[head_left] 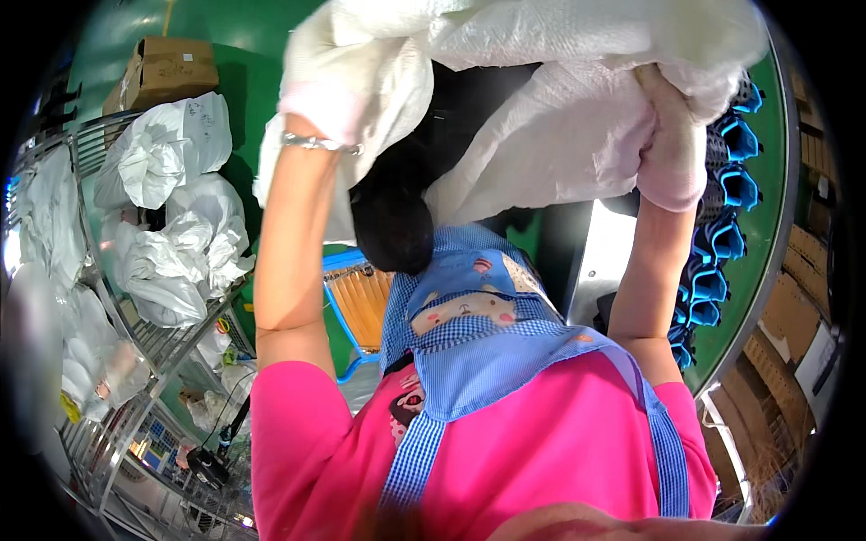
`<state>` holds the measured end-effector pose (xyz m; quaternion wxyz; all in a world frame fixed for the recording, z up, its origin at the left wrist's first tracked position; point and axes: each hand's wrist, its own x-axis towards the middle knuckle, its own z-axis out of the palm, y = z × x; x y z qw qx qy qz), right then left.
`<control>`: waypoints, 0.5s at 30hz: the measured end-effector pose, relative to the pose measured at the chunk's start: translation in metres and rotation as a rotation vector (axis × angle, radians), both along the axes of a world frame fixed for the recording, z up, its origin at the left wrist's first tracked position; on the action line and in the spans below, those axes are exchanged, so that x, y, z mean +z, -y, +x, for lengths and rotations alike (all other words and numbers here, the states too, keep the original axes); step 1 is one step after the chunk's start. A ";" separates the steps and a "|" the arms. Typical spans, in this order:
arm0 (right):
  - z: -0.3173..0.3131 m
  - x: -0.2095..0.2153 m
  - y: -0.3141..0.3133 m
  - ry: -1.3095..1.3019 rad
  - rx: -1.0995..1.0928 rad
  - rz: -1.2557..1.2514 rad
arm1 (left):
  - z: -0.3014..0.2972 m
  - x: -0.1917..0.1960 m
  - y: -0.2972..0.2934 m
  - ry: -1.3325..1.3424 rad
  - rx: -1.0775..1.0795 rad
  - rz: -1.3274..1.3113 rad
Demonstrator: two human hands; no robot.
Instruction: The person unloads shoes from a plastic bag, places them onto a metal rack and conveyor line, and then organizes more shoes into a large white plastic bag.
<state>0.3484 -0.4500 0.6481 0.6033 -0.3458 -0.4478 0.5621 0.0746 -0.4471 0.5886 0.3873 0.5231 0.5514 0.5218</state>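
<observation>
While both arms reach up, the gloved left hand (pixel 316 113) and right hand (pixel 672 153) each close tightly on the white woven sack (pixel 559 117) spanning the frame's top, above the blue-checked apron (pixel 478 361).

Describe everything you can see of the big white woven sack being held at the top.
The big white woven sack looks like coarse plastic weave, crumpled and folded, spanning the top of the view. The left hand and right hand, both in pale gloves, grip bunched folds at either side. Something dark shows in the gap between its folds.
</observation>
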 end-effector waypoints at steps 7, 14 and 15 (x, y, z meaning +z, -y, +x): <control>-0.002 -0.082 -0.015 0.077 0.019 -0.391 | -0.013 -0.094 -0.034 -0.374 0.113 -0.147; 0.054 -0.180 -0.025 0.166 -0.115 -0.455 | -0.047 -0.119 0.088 -0.850 0.149 -0.064; 0.056 -0.183 -0.023 0.152 -0.133 -0.504 | -0.054 -0.136 0.120 -0.747 0.402 -0.232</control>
